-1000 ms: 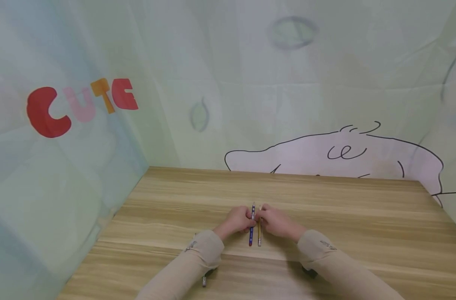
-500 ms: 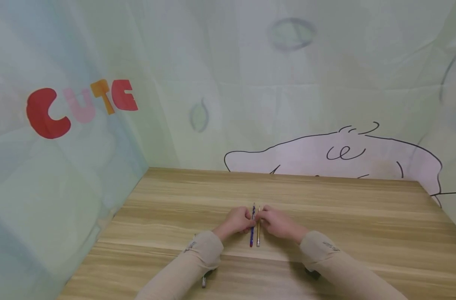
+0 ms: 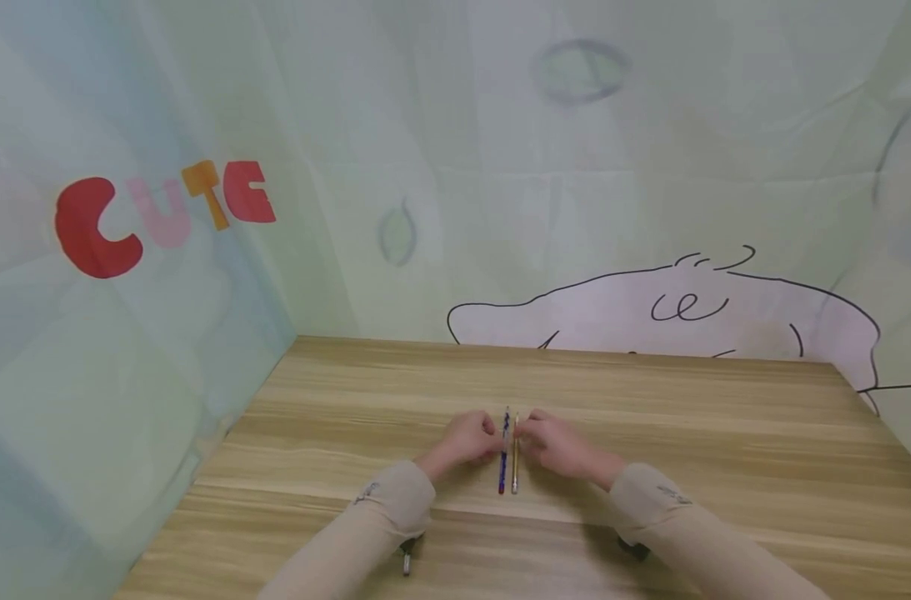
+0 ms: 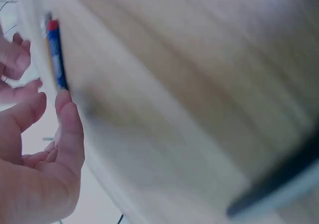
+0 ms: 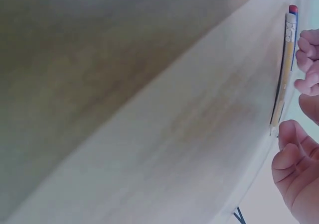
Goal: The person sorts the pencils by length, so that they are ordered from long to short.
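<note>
Side by side on the wooden table [image 3: 335, 417] lie two pencils, pointing away from me. On the left is a blue pencil [image 3: 503, 471] with a red end; just right of it, a yellow pencil [image 3: 515, 475] has a pale eraser end. My left hand [image 3: 472, 437] is beside the blue pencil, thumb and index finger parted in the left wrist view, fingertips close to its shaft. On the other side, my right hand [image 3: 560, 443] has loosely bent fingers near the yellow pencil's tip. The right wrist view shows nothing between those fingers.
A fabric wall [image 3: 395, 167] with printed letters and a cartoon drawing rises behind and left of the table. Below each sleeve cuff, part of a dark wrist-worn device [image 3: 410, 548] shows.
Both hands have let go of the pencils and drawn slightly apart, left hand leftward, right hand rightward. The yellow pencil has shifted slightly closer to the blue one.
</note>
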The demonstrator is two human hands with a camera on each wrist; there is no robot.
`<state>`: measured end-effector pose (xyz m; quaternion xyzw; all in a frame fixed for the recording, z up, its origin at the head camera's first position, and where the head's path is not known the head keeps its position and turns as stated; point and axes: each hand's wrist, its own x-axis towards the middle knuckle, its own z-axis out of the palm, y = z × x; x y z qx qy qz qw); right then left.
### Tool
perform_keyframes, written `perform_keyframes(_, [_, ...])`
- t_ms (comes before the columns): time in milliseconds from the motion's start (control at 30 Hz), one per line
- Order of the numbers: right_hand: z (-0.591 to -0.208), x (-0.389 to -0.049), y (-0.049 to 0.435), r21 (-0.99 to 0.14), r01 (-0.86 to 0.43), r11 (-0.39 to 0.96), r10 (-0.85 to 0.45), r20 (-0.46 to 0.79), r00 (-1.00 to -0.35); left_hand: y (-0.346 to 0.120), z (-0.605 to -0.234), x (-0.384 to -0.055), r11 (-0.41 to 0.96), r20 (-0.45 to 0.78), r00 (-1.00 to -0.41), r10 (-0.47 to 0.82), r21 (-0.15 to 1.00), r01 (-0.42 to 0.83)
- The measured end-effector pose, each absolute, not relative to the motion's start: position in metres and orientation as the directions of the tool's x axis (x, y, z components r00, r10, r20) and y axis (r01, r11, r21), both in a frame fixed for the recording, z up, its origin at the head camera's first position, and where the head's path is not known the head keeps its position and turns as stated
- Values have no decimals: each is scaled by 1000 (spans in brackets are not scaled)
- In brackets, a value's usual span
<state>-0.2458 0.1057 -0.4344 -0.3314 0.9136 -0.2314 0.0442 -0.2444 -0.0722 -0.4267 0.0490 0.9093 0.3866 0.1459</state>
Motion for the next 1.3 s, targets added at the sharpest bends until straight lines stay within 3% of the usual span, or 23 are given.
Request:
perform_keyframes(367, [-422,-245,101,-512,-549,661,-582,113,-805,-114,-399,-250,661,-180,-968,174,750,-21])
perform_keyframes(600, [-410,-240,90,-642,-456,617,-537,80,-840,-145,-381,-243,582,-166,-980,108,810,-73])
perform_keyframes(867, [-406,-228,70,-735,-438,517,-548,108,-829,-176,-382,-229,571,-175,-981,82,815,-98])
perform_keyframes(1300, [-423,-201,31,-883,-312,350,-615,34,-788,-210,-394,-196,575,-248,-958,141,809,-125])
